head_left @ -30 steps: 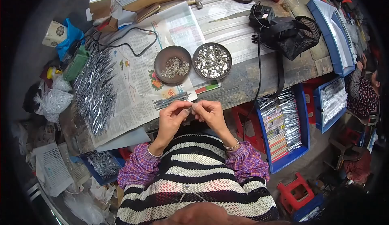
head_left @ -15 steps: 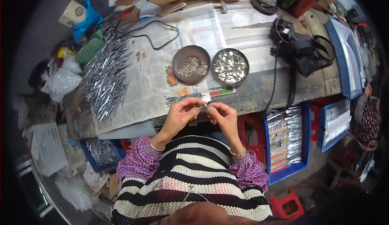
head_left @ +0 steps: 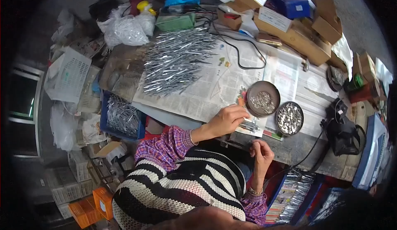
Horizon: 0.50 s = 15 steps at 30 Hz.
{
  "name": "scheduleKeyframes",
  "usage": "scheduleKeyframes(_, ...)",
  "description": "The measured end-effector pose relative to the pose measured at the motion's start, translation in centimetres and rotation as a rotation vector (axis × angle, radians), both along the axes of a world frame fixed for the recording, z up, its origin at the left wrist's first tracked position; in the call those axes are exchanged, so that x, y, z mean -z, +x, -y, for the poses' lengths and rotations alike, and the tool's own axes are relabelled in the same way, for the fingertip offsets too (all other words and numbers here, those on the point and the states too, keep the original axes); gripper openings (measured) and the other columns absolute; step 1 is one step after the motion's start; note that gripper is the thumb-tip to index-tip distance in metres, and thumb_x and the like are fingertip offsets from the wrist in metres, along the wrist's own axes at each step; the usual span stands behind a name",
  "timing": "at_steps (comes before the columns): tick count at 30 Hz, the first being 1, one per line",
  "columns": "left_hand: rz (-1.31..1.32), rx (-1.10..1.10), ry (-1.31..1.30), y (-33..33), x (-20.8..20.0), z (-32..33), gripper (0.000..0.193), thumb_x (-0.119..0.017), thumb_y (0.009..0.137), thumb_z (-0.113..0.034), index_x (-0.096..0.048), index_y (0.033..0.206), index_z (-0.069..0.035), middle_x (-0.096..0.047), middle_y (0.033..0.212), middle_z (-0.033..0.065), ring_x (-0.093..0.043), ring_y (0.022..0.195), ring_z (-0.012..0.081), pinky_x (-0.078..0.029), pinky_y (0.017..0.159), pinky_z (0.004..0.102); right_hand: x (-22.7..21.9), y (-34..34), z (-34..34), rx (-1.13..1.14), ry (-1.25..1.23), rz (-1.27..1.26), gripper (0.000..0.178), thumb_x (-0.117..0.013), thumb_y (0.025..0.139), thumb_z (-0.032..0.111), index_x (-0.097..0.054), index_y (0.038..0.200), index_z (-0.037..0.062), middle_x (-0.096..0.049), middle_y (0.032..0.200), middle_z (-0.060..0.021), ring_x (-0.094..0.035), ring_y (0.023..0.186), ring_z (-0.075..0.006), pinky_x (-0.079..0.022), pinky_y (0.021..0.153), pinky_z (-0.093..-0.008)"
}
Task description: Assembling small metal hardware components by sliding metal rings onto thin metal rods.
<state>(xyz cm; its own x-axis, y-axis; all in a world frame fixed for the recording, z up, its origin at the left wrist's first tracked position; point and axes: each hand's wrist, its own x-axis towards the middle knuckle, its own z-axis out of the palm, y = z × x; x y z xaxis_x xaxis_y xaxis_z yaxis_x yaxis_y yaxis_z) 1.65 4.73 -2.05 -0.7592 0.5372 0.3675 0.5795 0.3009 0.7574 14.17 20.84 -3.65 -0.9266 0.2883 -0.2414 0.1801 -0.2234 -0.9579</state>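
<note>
My left hand point(head_left: 230, 120) is over the newspaper's front edge, its fingers bent together and pointing right; what they pinch, if anything, is hidden. Beneath and beside its fingertips lies a small row of slender metal pieces point(head_left: 250, 127). Lower right, off the table's front edge, my right hand point(head_left: 261, 153) is curled with thumb and fingers together, and I cannot make out anything in it. Just beyond my left hand stands a brown round dish point(head_left: 250, 96) of small metal parts point(head_left: 263, 102). A second dark dish point(head_left: 301, 121) holds shiny flat metal bits point(head_left: 289, 118).
A big heap of slim silvery metal pieces point(head_left: 178, 60) covers the left of the newspaper point(head_left: 206, 101). Blue trays point(head_left: 143, 126) of similar pieces stand below the table at left and right. Cardboard boxes point(head_left: 304, 43), a black cable point(head_left: 238, 58) and a black bag point(head_left: 347, 139) lie around.
The view has turned left, shifting the table rightward in the picture. My hands were together at the front edge; now they are apart, the left over the metal pieces, the right lower.
</note>
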Motion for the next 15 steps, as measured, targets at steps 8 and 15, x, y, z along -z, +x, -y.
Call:
scheduleKeyframes(8, 0.138, -0.311, -0.027, -2.4, -2.5, 10.3, 0.011, -0.06, 0.078, -0.001, -0.064, 0.088, -0.001, -0.063, 0.081, 0.0099, -0.061, 0.071, 0.0194, -0.049, 0.061, 0.0284, -0.2, -0.7, 0.9, -0.035, 0.029, -0.02, 0.009, -0.059, 0.085, 0.005, -0.064, 0.082, -0.0031, -0.054, 0.063, -0.0004, -0.045, 0.052, -0.0048, -0.034, 0.047, -0.0177)
scheduleKeyframes(15, -0.141, -0.962, -0.385, -6.0, -0.8, 31.0, 0.013, -0.059, 0.077, -0.005, -0.064, 0.089, -0.005, -0.062, 0.082, 0.013, -0.061, 0.07, 0.0242, -0.048, 0.061, 0.0298, -0.3, -0.9, 1.5, -0.044, 0.06, -0.024, 0.01, -0.059, 0.085, 0.005, -0.064, 0.082, -0.0032, -0.055, 0.063, -0.0006, -0.046, 0.051, -0.0046, -0.034, 0.046, -0.0177)
